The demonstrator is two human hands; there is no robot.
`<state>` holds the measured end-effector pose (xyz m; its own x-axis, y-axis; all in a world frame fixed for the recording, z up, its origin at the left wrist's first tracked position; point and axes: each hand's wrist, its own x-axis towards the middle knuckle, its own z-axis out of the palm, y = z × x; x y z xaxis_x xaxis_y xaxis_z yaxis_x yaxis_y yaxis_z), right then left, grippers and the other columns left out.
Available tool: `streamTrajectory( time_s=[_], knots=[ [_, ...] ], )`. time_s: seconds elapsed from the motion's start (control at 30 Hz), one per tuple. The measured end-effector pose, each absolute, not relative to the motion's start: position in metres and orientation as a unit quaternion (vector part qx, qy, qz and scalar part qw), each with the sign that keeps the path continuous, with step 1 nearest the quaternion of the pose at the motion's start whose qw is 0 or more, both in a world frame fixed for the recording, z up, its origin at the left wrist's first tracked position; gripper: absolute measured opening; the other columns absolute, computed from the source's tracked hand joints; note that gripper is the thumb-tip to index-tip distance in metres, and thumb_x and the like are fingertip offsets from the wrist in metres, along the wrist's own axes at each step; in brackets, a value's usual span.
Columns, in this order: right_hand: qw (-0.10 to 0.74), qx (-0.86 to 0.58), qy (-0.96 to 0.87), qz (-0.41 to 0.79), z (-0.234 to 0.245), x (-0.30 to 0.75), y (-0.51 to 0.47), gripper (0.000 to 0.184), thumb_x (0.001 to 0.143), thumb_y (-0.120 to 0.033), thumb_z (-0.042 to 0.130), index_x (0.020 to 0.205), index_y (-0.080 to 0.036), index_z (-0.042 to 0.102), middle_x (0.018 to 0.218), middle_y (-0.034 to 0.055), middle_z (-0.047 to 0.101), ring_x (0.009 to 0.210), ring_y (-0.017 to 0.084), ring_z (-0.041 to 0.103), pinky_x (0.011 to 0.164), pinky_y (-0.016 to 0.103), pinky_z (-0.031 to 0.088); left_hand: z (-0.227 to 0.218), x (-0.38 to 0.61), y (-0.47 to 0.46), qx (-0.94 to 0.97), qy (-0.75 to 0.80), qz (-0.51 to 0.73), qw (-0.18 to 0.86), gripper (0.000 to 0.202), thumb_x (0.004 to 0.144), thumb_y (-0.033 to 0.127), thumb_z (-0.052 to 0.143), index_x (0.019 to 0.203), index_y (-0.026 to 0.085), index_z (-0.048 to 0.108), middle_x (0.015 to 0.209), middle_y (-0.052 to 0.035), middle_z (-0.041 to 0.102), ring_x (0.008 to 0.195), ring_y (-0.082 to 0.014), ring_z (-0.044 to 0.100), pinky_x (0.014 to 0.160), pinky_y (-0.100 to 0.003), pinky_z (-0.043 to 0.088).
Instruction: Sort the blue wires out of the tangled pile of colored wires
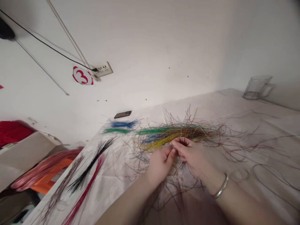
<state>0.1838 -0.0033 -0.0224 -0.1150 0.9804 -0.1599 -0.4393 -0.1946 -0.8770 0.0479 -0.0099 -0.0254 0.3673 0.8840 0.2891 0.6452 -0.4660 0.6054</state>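
A tangled heap of thin coloured wires [173,132], green, yellow, blue and dark red, lies on the white-covered table [234,109] just beyond my hands. My left hand [160,162] is closed in a pinch on thin wire strands at the near edge of the heap. My right hand [191,154], with a silver bangle [221,187] on the wrist, curls its fingers around strands of the same heap, touching the left fingertips. What exactly sits between the fingers is too fine to single out.
Sorted bundles lie to the left: blue [123,124], green [116,131], black [91,165], red [85,190] and brownish [62,187] wires. A phone [122,114] rests by the wall, a clear jug [257,87] far right. Pink wire coils [39,170] sit on an orange stool.
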Motion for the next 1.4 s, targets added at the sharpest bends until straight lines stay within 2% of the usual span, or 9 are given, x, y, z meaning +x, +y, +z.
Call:
streamTrajectory(
  time_s=[0.2, 0.33, 0.43, 0.5, 0.67, 0.9, 1.0, 1.23, 1.4],
  knots=[
    [0.562, -0.409, -0.348, 0.629, -0.028, 0.184, -0.001, 0.029, 0.076, -0.043, 0.063, 0.066, -0.018, 0.053, 0.048, -0.0089, 0.034, 0.042, 0.005, 0.026, 0.038, 0.017, 0.02, -0.023, 0.044, -0.009, 0.825, 0.464, 0.289, 0.143, 0.038, 0.093, 0.036, 0.037, 0.069, 0.017, 0.06, 0.063, -0.0023, 0.058, 0.061, -0.0139, 0.053, 0.057, -0.024, 0.036],
    [0.627, -0.399, -0.29, 0.603, -0.03, 0.185, 0.004, 0.029, 0.078, -0.039, 0.06, 0.062, -0.019, 0.047, 0.054, -0.0057, 0.047, 0.044, 0.006, 0.038, 0.04, 0.019, 0.031, -0.025, 0.033, 0.001, 0.774, 0.497, 0.367, 0.139, 0.034, 0.093, 0.034, 0.039, 0.081, 0.018, 0.067, 0.074, -0.0032, 0.066, 0.073, -0.0155, 0.06, 0.067, -0.025, 0.042],
    [0.646, -0.421, -0.206, 0.602, -0.029, 0.187, 0.007, 0.024, 0.078, -0.036, 0.059, 0.065, -0.02, 0.047, 0.059, -0.003, 0.056, 0.046, 0.009, 0.047, 0.041, 0.02, 0.037, -0.031, 0.022, 0.013, 0.735, 0.532, 0.405, 0.113, 0.031, 0.092, 0.033, 0.041, 0.082, 0.019, 0.067, 0.076, -0.0021, 0.067, 0.074, -0.0159, 0.061, 0.067, -0.026, 0.044],
    [0.653, -0.417, -0.171, 0.609, -0.029, 0.189, 0.008, 0.021, 0.077, -0.035, 0.059, 0.067, -0.02, 0.047, 0.057, -0.004, 0.055, 0.042, 0.008, 0.045, 0.037, 0.019, 0.034, -0.034, 0.017, 0.019, 0.725, 0.544, 0.413, 0.084, 0.028, 0.091, 0.031, 0.042, 0.083, 0.019, 0.067, 0.078, -0.0022, 0.067, 0.076, -0.0164, 0.061, 0.068, -0.027, 0.045],
    [0.684, -0.356, -0.154, 0.618, -0.03, 0.194, 0.01, 0.021, 0.07, -0.033, 0.067, 0.069, -0.02, 0.05, 0.047, -0.0105, 0.038, 0.034, 0.003, 0.028, 0.032, 0.015, 0.021, -0.037, 0.014, 0.026, 0.749, 0.526, 0.399, 0.056, 0.02, 0.088, 0.026, 0.048, 0.085, 0.019, 0.066, 0.082, -0.0035, 0.066, 0.081, -0.0175, 0.06, 0.074, -0.03, 0.045],
    [0.676, -0.346, -0.136, 0.636, -0.029, 0.204, 0.012, 0.02, 0.069, -0.034, 0.064, 0.064, -0.019, 0.051, 0.04, -0.0108, 0.032, 0.032, 0.004, 0.023, 0.032, 0.016, 0.017, -0.042, 0.018, 0.028, 0.803, 0.494, 0.333, -0.01, 0.016, 0.085, 0.022, 0.053, 0.093, 0.019, 0.066, 0.097, -0.0063, 0.066, 0.093, -0.0195, 0.057, 0.084, -0.034, 0.044],
    [0.676, -0.339, -0.153, 0.636, -0.034, 0.206, 0.014, 0.019, 0.068, -0.034, 0.064, 0.064, -0.02, 0.051, 0.04, -0.0107, 0.031, 0.032, 0.004, 0.024, 0.032, 0.017, 0.018, -0.043, 0.021, 0.027, 0.816, 0.505, 0.281, 0.003, 0.015, 0.084, 0.023, 0.055, 0.093, 0.02, 0.066, 0.091, -0.0055, 0.067, 0.088, -0.0195, 0.058, 0.08, -0.032, 0.045],
    [0.666, -0.351, -0.167, 0.637, -0.047, 0.204, 0.016, 0.017, 0.069, -0.032, 0.062, 0.066, -0.021, 0.05, 0.043, -0.0111, 0.028, 0.034, 0.005, 0.021, 0.033, 0.019, 0.017, -0.041, 0.026, 0.025, 0.822, 0.528, 0.216, 0.012, 0.01, 0.08, 0.02, 0.058, 0.077, 0.02, 0.068, 0.076, -0.0032, 0.067, 0.078, -0.0183, 0.058, 0.074, -0.03, 0.041],
    [0.672, -0.329, -0.168, 0.642, -0.056, 0.204, 0.017, 0.014, 0.07, -0.031, 0.062, 0.07, -0.021, 0.053, 0.046, -0.0104, 0.029, 0.036, 0.005, 0.023, 0.033, 0.018, 0.017, -0.042, 0.026, 0.024, 0.823, 0.539, 0.176, 0.024, 0.018, 0.08, 0.036, 0.061, 0.074, 0.021, 0.069, 0.071, -0.0031, 0.067, 0.073, -0.0193, 0.06, 0.067, -0.029, 0.04]
  ],
)
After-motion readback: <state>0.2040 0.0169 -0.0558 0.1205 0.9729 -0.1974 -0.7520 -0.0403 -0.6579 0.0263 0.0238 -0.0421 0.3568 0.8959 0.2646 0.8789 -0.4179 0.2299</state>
